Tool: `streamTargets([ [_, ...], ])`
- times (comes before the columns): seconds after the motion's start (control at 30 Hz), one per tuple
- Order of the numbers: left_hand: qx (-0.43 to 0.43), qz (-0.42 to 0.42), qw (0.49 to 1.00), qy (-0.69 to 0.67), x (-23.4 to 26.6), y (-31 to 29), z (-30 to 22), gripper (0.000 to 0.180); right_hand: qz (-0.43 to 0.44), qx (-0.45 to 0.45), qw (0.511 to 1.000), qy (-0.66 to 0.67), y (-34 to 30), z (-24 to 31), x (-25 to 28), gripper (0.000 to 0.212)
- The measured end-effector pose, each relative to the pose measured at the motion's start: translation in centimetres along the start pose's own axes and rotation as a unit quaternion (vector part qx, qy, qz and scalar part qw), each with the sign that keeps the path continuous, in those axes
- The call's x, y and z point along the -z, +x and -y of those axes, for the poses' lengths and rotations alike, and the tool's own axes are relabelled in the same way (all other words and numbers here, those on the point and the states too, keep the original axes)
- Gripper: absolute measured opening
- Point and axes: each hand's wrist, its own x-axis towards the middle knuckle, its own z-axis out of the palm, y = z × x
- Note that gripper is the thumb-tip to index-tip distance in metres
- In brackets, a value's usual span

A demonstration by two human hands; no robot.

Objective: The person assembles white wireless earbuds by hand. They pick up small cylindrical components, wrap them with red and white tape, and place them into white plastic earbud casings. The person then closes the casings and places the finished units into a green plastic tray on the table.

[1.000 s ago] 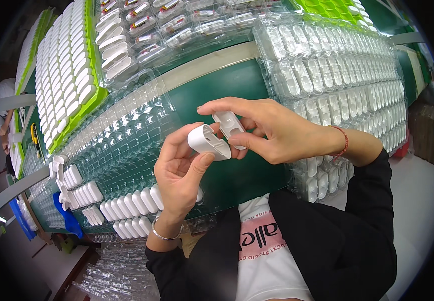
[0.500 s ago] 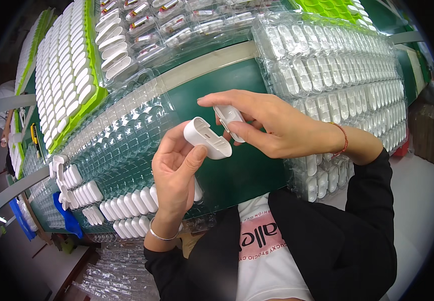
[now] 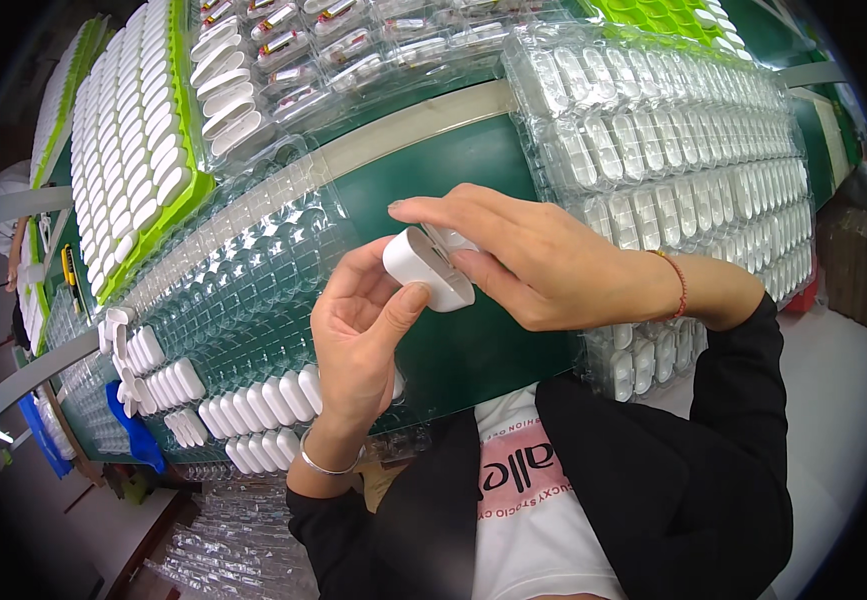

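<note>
My left hand (image 3: 356,325) grips a hollow white earbud case shell (image 3: 415,262), its opening tilted up toward the right, thumb on its lower edge. With my right hand (image 3: 545,262) I pinch a smaller white case part (image 3: 451,240), mostly covered by my fingers. That smaller part lies against or just over the shell's open side; whether they are joined is hidden. Both hands are above the green tabletop (image 3: 458,365).
Clear plastic trays of white shells (image 3: 653,140) are stacked at the right. A green tray of white pieces (image 3: 133,150) stands at the far left. Rows of white cases (image 3: 263,405) sit in a clear tray (image 3: 253,260) left of me. A yellow cutter (image 3: 68,268) lies farther left.
The shell in my left hand has shifted slightly right and turned. The smaller part in my right hand has come closer, from beside the shell to against or over its opening.
</note>
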Motion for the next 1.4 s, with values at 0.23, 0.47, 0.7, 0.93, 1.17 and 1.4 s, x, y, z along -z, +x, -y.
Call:
streamTargets([
  [0.23, -0.06, 0.005, 0.997, 0.052, -0.3, 0.1, 0.7, 0.04, 0.018, -0.036, 0.998, -0.046, -0.3, 0.5, -0.2, 0.061],
  [0.47, -0.23, 0.12, 0.94, 0.223, -0.1, -1.1, 0.9, 0.022, -0.039, -0.002, 0.998, -0.054, -0.3, -1.4, -1.2, 0.062],
  [0.7, -0.132, -0.087, 0.959, 0.236, 0.7, -0.8, 0.3, 0.035, -0.014, -0.038, 0.999, 0.006, -0.1, -1.0, -0.8, 0.056],
  [0.93, -0.004, 0.009, 0.995, 0.096, 0.4, -0.4, 0.4, 0.044, -0.004, -0.031, 0.999, 0.03, -0.2, -0.4, -0.7, 0.055],
  [1.17, -0.032, 0.029, 0.997, 0.06, 0.6, -0.7, 0.9, 0.037, -0.006, -0.026, 0.998, 0.06, 0.0, 0.3, -0.5, 0.054],
  [1.4, -0.036, 0.011, 0.999, 0.034, 1.2, -0.5, 1.0, 0.034, -0.025, -0.013, 0.998, 0.051, 0.9, -0.6, -0.3, 0.05],
])
